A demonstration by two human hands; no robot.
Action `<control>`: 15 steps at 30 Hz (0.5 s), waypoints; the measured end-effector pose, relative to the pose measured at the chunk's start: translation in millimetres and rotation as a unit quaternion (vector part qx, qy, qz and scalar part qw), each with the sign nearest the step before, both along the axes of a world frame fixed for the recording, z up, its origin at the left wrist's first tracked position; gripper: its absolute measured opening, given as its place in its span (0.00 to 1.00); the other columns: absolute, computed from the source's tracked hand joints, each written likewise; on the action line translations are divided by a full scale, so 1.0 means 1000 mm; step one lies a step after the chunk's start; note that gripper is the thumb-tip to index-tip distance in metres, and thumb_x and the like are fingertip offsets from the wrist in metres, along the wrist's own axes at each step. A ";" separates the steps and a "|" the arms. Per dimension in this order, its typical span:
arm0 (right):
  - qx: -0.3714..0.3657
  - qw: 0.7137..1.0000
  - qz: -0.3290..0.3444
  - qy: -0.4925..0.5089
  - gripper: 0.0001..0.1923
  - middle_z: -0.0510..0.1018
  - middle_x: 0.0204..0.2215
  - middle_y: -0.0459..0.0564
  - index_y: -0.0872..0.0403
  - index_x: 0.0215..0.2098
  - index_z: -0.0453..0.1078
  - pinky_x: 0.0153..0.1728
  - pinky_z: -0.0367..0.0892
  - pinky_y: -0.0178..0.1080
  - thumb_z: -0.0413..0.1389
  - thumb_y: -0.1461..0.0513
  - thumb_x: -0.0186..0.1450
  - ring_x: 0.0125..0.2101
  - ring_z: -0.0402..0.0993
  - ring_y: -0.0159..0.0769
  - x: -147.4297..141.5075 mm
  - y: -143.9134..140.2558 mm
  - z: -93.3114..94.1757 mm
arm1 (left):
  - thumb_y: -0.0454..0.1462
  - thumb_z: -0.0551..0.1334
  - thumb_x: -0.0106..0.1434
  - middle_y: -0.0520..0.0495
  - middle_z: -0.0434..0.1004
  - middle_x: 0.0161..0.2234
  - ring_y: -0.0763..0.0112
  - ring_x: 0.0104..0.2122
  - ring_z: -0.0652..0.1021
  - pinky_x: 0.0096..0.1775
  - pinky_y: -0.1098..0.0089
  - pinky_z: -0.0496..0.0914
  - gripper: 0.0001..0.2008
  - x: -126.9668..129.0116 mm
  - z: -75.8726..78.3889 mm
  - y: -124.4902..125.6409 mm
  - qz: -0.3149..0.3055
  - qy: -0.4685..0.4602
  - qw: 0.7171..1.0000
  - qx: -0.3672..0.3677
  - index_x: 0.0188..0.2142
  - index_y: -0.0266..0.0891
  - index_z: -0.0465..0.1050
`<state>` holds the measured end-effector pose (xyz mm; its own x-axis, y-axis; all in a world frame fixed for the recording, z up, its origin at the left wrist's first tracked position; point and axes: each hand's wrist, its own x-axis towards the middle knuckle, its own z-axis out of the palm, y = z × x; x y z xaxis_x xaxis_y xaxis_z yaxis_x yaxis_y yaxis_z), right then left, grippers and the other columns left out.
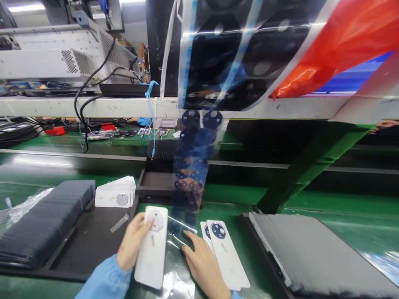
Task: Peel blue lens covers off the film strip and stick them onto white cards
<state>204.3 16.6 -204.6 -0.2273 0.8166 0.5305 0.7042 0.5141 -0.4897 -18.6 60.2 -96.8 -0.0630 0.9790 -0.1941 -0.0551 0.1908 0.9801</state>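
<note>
My left hand [132,243] grips a white phone back cover [151,249] with a round camera opening near its top, thumb resting by that opening. My right hand [202,263] presses its fingertips onto a clear film strip [187,182] carrying several dark round lens pieces; the strip runs up from the table toward the shelf. Right beside my right hand lie two white covers [226,255] with dark camera rings fitted.
A fanned stack of white covers [116,193] and a row of dark sheets [43,220] sit on a black tray [90,245] at left. A grey tray [311,253] lies at right. A black box [156,182] stands behind. A shelf [93,106] holds equipment and cables.
</note>
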 end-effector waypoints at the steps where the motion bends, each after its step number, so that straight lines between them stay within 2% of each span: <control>1: -0.019 1.000 0.003 0.018 0.16 0.80 0.49 0.63 0.51 0.34 0.72 0.42 0.73 0.53 0.46 0.74 0.65 0.44 0.78 0.53 -0.001 -0.001 0.003 | 0.55 0.74 0.48 0.48 0.80 0.23 0.62 0.20 0.79 0.23 0.65 0.73 0.25 0.015 -0.009 -0.003 -0.016 -0.036 0.999 -0.030 0.35 0.40 0.74; 4: -0.091 0.991 0.021 0.092 0.13 0.79 0.36 0.54 0.50 0.32 0.70 0.36 0.73 0.45 0.50 0.72 0.62 0.35 0.76 0.45 0.000 -0.005 0.015 | 0.57 0.75 0.42 0.55 0.74 0.19 0.71 0.18 0.74 0.23 0.72 0.69 0.27 0.041 -0.036 -0.004 -0.023 -0.114 0.990 -0.085 0.28 0.40 0.71; 6: -0.146 0.976 0.038 0.160 0.08 0.78 0.34 0.50 0.50 0.30 0.68 0.36 0.72 0.42 0.55 0.70 0.59 0.35 0.76 0.43 0.003 -0.005 0.025 | 0.57 0.77 0.38 0.57 0.72 0.18 0.73 0.19 0.73 0.24 0.73 0.68 0.28 0.045 -0.049 -0.001 -0.019 -0.140 0.984 -0.109 0.25 0.40 0.69; 8: -0.202 0.948 0.059 0.239 0.07 0.79 0.35 0.50 0.50 0.28 0.66 0.37 0.73 0.41 0.60 0.66 0.58 0.37 0.78 0.43 0.009 -0.003 0.033 | 0.56 0.78 0.37 0.57 0.73 0.19 0.73 0.20 0.73 0.25 0.73 0.68 0.29 0.041 -0.056 0.000 -0.018 -0.152 0.980 -0.125 0.25 0.40 0.69; 11: -0.267 0.893 0.055 0.358 0.12 0.79 0.34 0.50 0.51 0.27 0.66 0.36 0.74 0.41 0.63 0.55 0.61 0.35 0.79 0.43 0.017 0.002 0.038 | 0.56 0.77 0.42 0.58 0.74 0.20 0.72 0.21 0.74 0.27 0.73 0.68 0.27 0.034 -0.062 0.000 -0.018 -0.150 0.980 -0.127 0.28 0.41 0.69; 15: -0.300 0.828 -0.028 0.473 0.19 0.77 0.26 0.46 0.51 0.28 0.70 0.33 0.71 0.39 0.66 0.47 0.60 0.29 0.76 0.39 0.013 0.003 0.038 | 0.53 0.73 0.52 0.57 0.78 0.23 0.70 0.25 0.77 0.30 0.73 0.67 0.22 0.036 -0.068 -0.006 -0.041 -0.129 0.984 -0.115 0.35 0.43 0.71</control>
